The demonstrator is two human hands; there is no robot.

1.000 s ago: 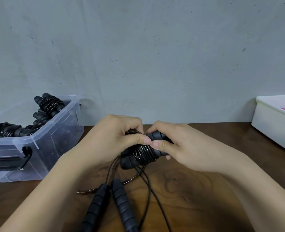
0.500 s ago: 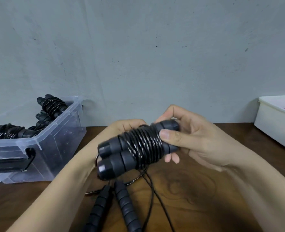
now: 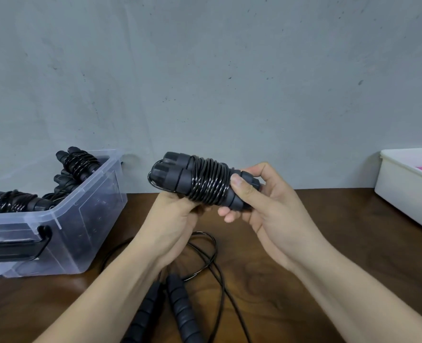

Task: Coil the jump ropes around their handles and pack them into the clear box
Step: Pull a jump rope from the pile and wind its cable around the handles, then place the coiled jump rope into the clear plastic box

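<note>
Holding the black foam-handled jump rope bundle (image 3: 205, 180), wound in glossy cord, above the dark wooden table (image 3: 341, 231), the right hand (image 3: 262, 201) pinches its handle ends with the thumb on the coils while the left hand (image 3: 173, 219) curls under the capped end. It looks light, the foam grippy but the cord springy enough to unwind, so a thumb across the coils seems wise. Leftward the way to the clear plastic box (image 3: 98, 209) is open, though its rim and heaped bundles (image 3: 81, 162) crowd the far end.
</note>
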